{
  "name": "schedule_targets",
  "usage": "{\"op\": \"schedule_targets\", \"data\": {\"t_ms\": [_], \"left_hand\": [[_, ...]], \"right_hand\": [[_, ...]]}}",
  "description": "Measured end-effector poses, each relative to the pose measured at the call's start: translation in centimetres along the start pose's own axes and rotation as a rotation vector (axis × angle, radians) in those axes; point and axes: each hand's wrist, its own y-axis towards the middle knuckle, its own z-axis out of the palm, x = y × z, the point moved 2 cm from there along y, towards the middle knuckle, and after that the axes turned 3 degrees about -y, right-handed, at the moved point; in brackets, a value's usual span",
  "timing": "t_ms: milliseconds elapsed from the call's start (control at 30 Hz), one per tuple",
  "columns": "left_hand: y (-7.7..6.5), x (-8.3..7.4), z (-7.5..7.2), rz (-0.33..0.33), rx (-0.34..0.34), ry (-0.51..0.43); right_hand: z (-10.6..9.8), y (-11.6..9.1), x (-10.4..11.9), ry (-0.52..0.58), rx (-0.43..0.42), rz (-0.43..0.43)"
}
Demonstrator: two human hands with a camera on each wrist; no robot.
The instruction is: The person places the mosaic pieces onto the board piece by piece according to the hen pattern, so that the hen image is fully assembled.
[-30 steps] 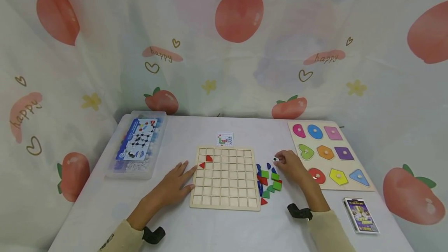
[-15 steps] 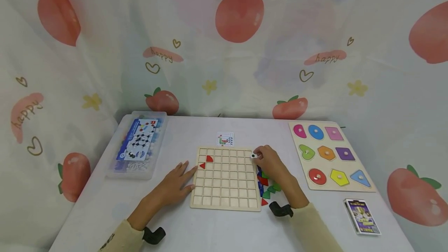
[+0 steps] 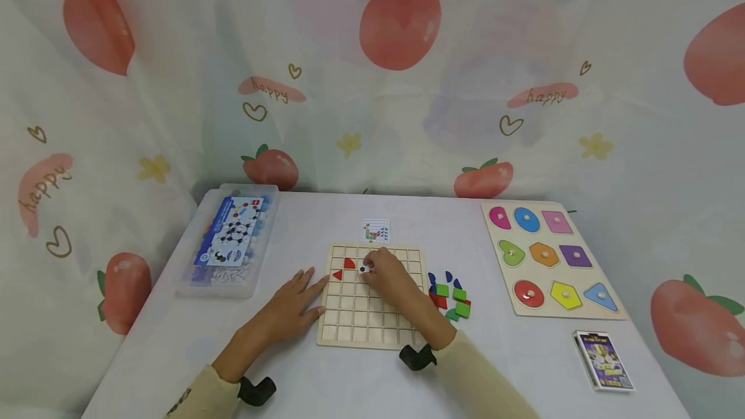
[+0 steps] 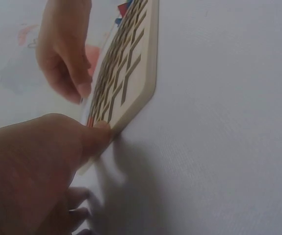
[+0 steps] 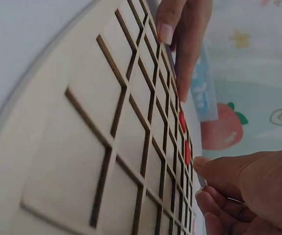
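In the head view my right hand (image 3: 391,277) pinches a small white tile with a black dot (image 3: 363,269) between thumb and fingertips, over the upper part of the wooden grid board (image 3: 345,333). Just left of the tile, a red quarter-round piece (image 3: 349,263) and a small red triangle (image 3: 337,275) lie in cells of the board. My left hand (image 3: 295,302) rests at the board's left edge with its fingers spread. Its thumb (image 4: 97,136) lies on the rim in the left wrist view. The right hand (image 5: 263,188) hides the tile in the right wrist view.
Several loose pieces, among them a green square (image 3: 442,290), lie right of the board. Behind the board is a small picture card (image 3: 375,231). A clear plastic box (image 3: 229,241) stands at left; a shape puzzle board (image 3: 553,270) and a card pack (image 3: 603,361) are at right.
My right hand has carried the dotted white tile leftward from above the loose pieces to over the grid board. The left hand has stayed at the board's edge.
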Motion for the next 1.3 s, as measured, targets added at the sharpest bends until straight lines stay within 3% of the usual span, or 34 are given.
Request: {"op": "schedule_targets", "data": {"t_ms": [300, 833, 1300], "left_hand": [[0.0, 0.3, 0.1, 0.002, -0.001, 0.0], [0.0, 0.3, 0.1, 0.009, -0.004, -0.002], [0.1, 0.5, 0.2, 0.009, -0.006, -0.006]], "right_hand": [[2.1, 0.5, 1.7, -0.121, -0.023, -0.05], [2.1, 0.9, 1.8, -0.081, 0.007, -0.009], [2.4, 0.7, 1.7, -0.096, -0.036, -0.051]]}}
